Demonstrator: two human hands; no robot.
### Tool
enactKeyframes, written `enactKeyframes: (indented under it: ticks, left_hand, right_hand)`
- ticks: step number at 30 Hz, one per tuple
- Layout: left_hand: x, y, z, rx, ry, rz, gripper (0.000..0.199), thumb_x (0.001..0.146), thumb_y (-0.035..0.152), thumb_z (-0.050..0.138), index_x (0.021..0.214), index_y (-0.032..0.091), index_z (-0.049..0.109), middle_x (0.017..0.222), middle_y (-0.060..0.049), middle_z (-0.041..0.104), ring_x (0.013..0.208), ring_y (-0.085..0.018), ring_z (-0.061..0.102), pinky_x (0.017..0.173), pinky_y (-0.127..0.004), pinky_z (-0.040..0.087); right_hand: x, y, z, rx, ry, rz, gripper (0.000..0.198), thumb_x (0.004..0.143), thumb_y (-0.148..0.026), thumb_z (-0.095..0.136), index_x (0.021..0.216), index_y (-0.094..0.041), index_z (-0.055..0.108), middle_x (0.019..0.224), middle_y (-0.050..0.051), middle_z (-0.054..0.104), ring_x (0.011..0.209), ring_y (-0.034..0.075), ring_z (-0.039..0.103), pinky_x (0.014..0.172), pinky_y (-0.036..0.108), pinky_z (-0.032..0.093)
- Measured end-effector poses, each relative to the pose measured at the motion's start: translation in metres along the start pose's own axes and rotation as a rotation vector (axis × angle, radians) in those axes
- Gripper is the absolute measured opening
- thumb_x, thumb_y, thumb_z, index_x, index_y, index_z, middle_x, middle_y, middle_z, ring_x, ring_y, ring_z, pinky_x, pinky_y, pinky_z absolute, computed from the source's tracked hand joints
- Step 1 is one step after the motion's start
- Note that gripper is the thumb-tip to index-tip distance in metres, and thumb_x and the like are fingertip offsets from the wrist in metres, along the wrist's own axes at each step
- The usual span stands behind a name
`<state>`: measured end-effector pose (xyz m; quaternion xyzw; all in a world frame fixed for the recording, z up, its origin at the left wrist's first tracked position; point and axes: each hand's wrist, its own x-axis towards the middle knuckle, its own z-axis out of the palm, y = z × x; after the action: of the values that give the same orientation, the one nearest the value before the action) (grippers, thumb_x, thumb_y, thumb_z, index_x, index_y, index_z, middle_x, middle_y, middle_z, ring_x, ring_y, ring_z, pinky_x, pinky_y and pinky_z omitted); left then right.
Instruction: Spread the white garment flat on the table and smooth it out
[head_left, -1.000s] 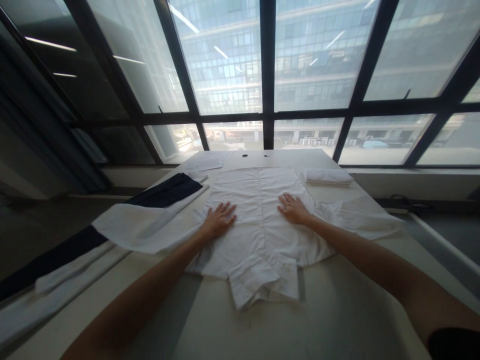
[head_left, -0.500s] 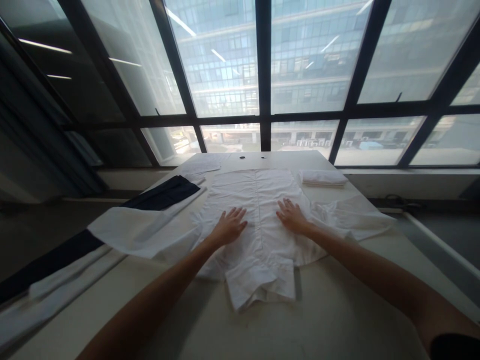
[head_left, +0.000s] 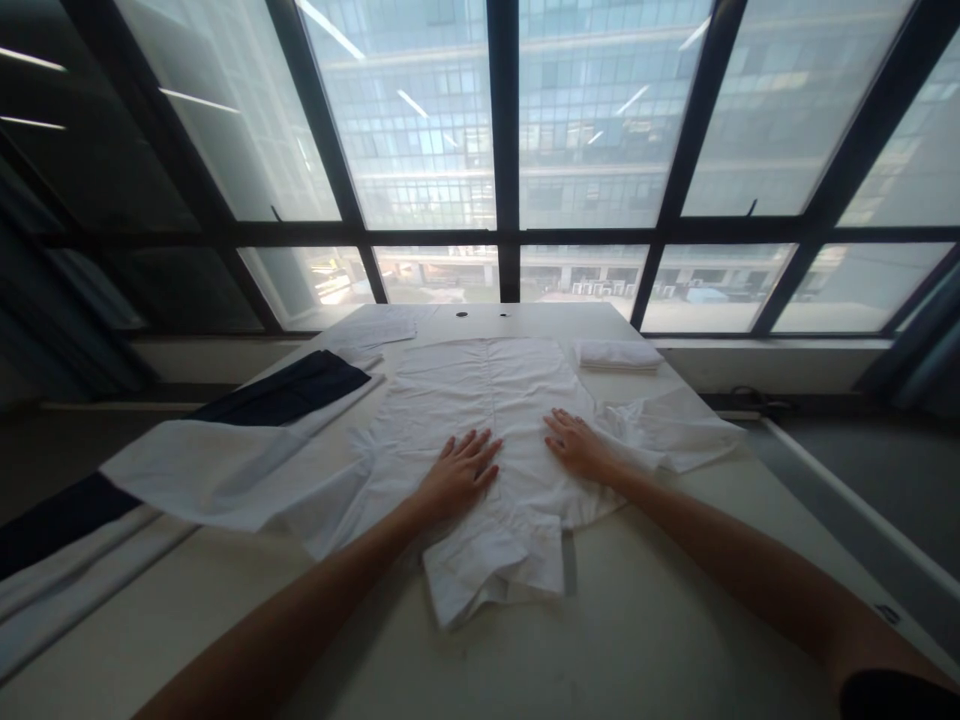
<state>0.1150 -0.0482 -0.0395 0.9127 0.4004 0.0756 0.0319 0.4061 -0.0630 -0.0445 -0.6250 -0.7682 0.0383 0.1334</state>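
A white shirt lies spread on the white table, its collar end towards me and a seam or placket running down its middle. Flat on the shirt, left of and partly over that middle line, rests my left hand with fingers stretched out. My right hand presses on the right half, palm down, its fingers extended too. One sleeve spreads out to the right, and white cloth reaches out on the left. Neither hand grips anything.
Dark navy cloth and more white fabric lie along the table's left side. A folded white cloth sits at the far right. Thin white sheets lie at the far left. Tall windows stand behind the table.
My left hand has slid to the right relative to the shirt, over its middle line. The right hand stays nearly where it was. The whole view has shifted slightly as my head turned right.
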Motion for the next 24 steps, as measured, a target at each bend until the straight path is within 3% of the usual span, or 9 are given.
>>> enactKeyframes:
  ticks: [4, 6, 10, 14, 18, 20, 24]
  left_hand:
    - [0.001, 0.001, 0.0, -0.004, -0.006, -0.003, 0.055, 0.106, 0.052, 0.029, 0.157, 0.032, 0.036, 0.165, -0.005, 0.027, 0.153, -0.029, 0.021, 0.122, -0.056, 0.018]
    - [0.001, 0.0, 0.0, -0.006, -0.007, -0.004, 0.055, 0.106, 0.052, 0.031, 0.157, 0.031, 0.036, 0.165, -0.005, 0.028, 0.153, -0.029, 0.021, 0.122, -0.056, 0.018]
    - [0.002, -0.001, 0.001, -0.017, -0.006, -0.008, 0.055, 0.105, 0.051, 0.032, 0.156, 0.031, 0.038, 0.165, -0.005, 0.029, 0.153, -0.029, 0.022, 0.122, -0.055, 0.018]
    - [0.003, -0.001, 0.002, -0.024, -0.003, -0.009, 0.053, 0.105, 0.05, 0.032, 0.155, 0.032, 0.039, 0.165, -0.004, 0.029, 0.153, -0.028, 0.021, 0.122, -0.055, 0.016]
    - [0.003, 0.0, 0.001, -0.022, -0.01, -0.013, 0.054, 0.106, 0.051, 0.032, 0.156, 0.033, 0.038, 0.165, -0.004, 0.028, 0.153, -0.028, 0.02, 0.122, -0.055, 0.016]
    - [0.003, 0.0, 0.0, -0.022, -0.013, -0.015, 0.054, 0.106, 0.051, 0.032, 0.156, 0.032, 0.037, 0.165, -0.004, 0.028, 0.153, -0.028, 0.021, 0.122, -0.055, 0.016]
    - [0.004, -0.002, 0.002, -0.031, -0.004, -0.014, 0.054, 0.105, 0.051, 0.033, 0.155, 0.031, 0.039, 0.165, -0.004, 0.029, 0.153, -0.029, 0.022, 0.122, -0.056, 0.017]
  right_hand:
    - [0.001, 0.01, -0.024, -0.014, 0.152, 0.108, 0.045, 0.1, -0.028, 0.041, 0.141, -0.014, 0.053, 0.143, 0.016, 0.057, 0.134, 0.023, 0.051, 0.111, 0.034, 0.039]
    - [0.002, 0.026, -0.044, -0.078, 0.157, 0.196, 0.038, 0.099, -0.029, 0.044, 0.132, -0.015, 0.058, 0.133, 0.017, 0.063, 0.123, 0.026, 0.06, 0.103, 0.035, 0.045]
    - [0.001, 0.066, -0.079, -0.198, -0.072, 0.42, 0.034, 0.095, -0.037, 0.055, 0.119, -0.015, 0.063, 0.12, 0.019, 0.068, 0.109, 0.031, 0.067, 0.09, 0.04, 0.051]
    - [-0.001, 0.087, -0.086, -0.152, -0.26, 0.449, 0.041, 0.084, -0.044, 0.07, 0.113, -0.015, 0.067, 0.113, 0.019, 0.072, 0.104, 0.032, 0.07, 0.084, 0.039, 0.052]
    - [0.0, 0.09, -0.084, 0.012, -0.341, 0.496, 0.022, 0.074, -0.023, 0.077, 0.092, -0.011, 0.071, 0.075, 0.014, 0.074, 0.07, 0.027, 0.071, 0.066, 0.035, 0.051]
    - [0.001, 0.091, -0.088, 0.064, -0.294, 0.505, 0.017, 0.074, -0.012, 0.073, 0.09, -0.01, 0.069, 0.066, 0.012, 0.072, 0.062, 0.023, 0.068, 0.062, 0.031, 0.048]
    - [0.004, 0.096, -0.109, 0.174, -0.05, 0.465, 0.024, 0.083, -0.007, 0.059, 0.107, -0.007, 0.063, 0.081, 0.015, 0.074, 0.065, 0.017, 0.066, 0.062, 0.027, 0.046]
